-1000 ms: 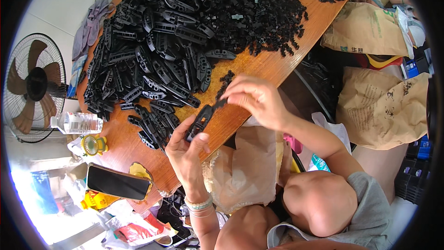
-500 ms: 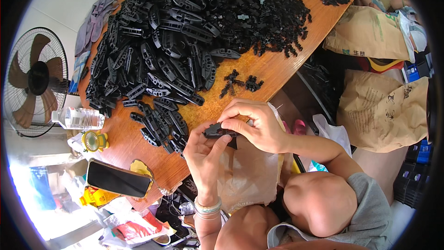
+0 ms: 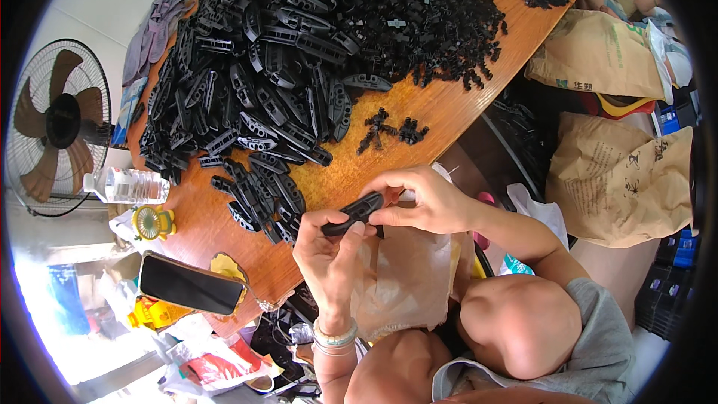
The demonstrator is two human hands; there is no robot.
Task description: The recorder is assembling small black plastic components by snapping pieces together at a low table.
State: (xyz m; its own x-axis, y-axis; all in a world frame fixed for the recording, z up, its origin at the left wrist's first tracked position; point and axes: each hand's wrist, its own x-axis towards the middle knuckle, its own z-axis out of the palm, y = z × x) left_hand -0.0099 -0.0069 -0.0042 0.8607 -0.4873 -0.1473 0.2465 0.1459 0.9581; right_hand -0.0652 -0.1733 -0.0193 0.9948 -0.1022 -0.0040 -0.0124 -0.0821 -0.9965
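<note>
Between my two hands, over the table's front edge, is a long black plastic part (image 3: 353, 214) with tapered ends. My left hand (image 3: 329, 247) pinches its lower left end with thumb and fingers. At the upper right end, the thumb and fingers of my right hand (image 3: 411, 200) close on the same part. A few small black connector pieces (image 3: 389, 131) lie on the wooden table just beyond my hands. To the left of them is a small group of long black parts (image 3: 258, 198). Behind rises a large heap of similar long parts (image 3: 277, 75), with a pile of small black pieces (image 3: 441, 22) beside it.
At the left stand a fan (image 3: 61, 123), a clear plastic bottle (image 3: 127, 185) and a small yellow fan (image 3: 152, 222). A phone (image 3: 191, 284) lies at the table's near left corner. Brown paper sacks (image 3: 621, 179) stand at the right; a pale sack (image 3: 404, 284) hangs below my hands.
The black part has turned in my hands, so its long smooth side now shows and it slants up to the right. My right fingers have shifted to its upper end.
</note>
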